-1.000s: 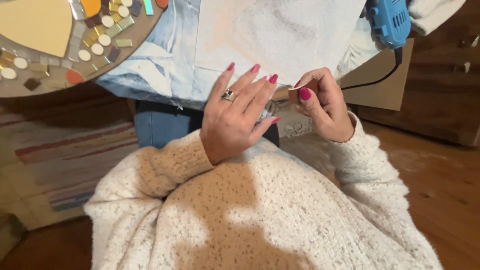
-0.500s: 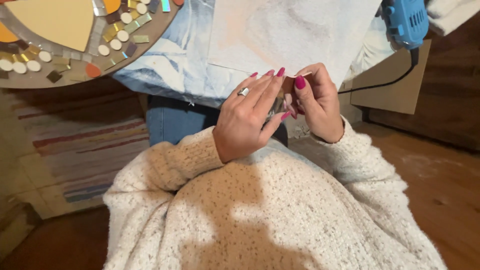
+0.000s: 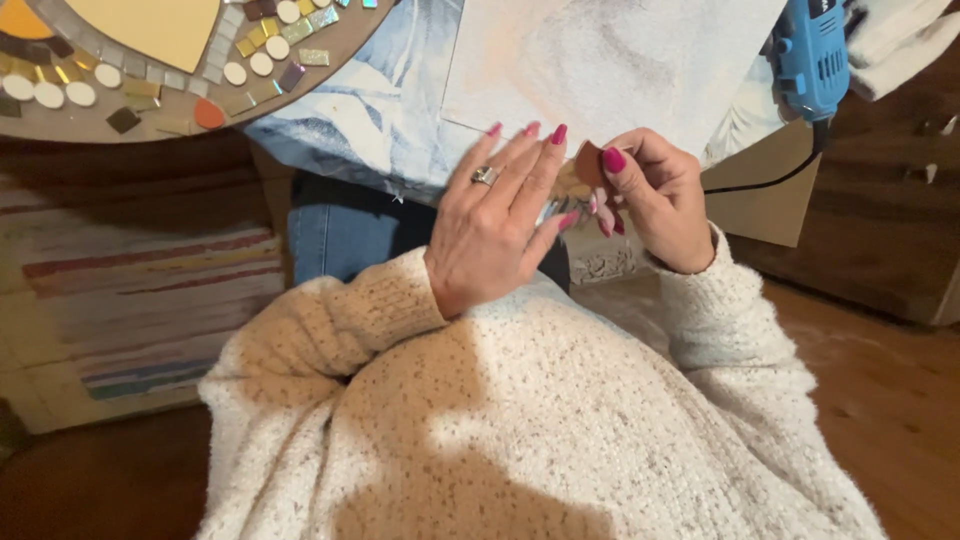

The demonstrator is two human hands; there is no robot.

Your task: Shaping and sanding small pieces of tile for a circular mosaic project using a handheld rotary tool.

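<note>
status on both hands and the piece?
Right hand pinching small brown piece. Left hand open, fingers touching it. Blue power tool and round mosaic off to the sides, nothing blocking.

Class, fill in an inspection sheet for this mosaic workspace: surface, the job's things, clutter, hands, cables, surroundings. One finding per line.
Surface: pale sheet over a blue-white cloth.
Job's things: small brown piece pinched in the right hand; round mosaic board with set tiles, upper left.
Clutter: nothing seen.
Hands: left hand, ring on, fingers extended beside the piece; whether it touches it is unclear.
Cables: black cord runs from the blue power tool.
Surroundings: striped rug left, wooden floor right, cardboard under the tool.
</note>
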